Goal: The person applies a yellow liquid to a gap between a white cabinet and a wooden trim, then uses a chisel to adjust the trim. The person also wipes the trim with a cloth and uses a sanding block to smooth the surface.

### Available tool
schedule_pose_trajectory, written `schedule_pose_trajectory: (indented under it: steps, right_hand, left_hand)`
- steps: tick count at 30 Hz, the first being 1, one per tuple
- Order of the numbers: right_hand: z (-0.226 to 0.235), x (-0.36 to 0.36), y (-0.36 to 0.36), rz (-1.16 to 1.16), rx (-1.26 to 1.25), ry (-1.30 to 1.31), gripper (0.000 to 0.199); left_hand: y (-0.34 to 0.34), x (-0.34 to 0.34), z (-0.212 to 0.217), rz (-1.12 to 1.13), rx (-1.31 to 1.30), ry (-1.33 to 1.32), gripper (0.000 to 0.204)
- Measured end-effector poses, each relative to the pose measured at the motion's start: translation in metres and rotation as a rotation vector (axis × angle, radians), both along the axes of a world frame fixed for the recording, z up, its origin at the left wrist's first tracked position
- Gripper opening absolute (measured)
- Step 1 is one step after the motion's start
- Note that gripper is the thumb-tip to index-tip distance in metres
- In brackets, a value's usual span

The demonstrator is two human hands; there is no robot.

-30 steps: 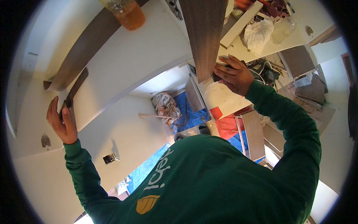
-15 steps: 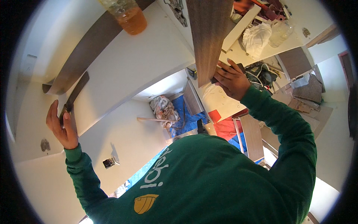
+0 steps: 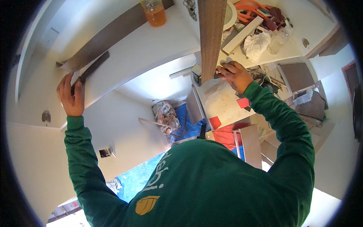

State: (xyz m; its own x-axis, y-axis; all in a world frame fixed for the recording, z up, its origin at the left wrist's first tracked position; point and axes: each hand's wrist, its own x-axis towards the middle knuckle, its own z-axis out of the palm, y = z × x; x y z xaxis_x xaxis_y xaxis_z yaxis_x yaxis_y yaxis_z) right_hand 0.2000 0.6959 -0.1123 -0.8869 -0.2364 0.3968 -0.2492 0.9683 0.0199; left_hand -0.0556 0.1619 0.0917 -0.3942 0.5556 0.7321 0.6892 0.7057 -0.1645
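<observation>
White shelving hides most of the dark strip [image 3: 90, 68] under the left hand [image 3: 70, 96].

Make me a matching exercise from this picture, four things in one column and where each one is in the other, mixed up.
Things:
1. left hand
2. right hand
3. jar of orange liquid
4. clear plastic bottle

Places:
A. on the white surface, beside a crumpled white bag
B. at the lower end of the brown wood plank
C. on the dark narrow strip
D. top of the white panel

Pairs: 1-C, 2-B, 3-D, 4-A
</observation>
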Motion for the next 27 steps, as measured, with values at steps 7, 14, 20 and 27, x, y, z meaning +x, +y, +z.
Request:
schedule_pose_trajectory:
  steps: [7,14,20,27]
  right_hand:
    - [0.004,0.007,-0.004,0.025,0.101,0.097,0.065]
    - [-0.001,0.012,0.01,-0.03,0.152,0.038,0.07]
    - [0.004,0.03,0.018,-0.101,0.13,0.091,0.067]
    - [0.034,0.057,-0.005,-0.167,-0.211,-0.075,0.063]
  left_hand:
    - [-0.003,-0.001,-0.002,0.021,0.02,0.028,0.037]
    - [-0.001,-0.001,-0.003,0.048,0.021,0.038,0.04]
    - [-0.001,-0.001,-0.002,0.066,0.021,-0.001,0.04]
    - [0.001,0.0,-0.003,0.055,0.024,-0.01,0.038]
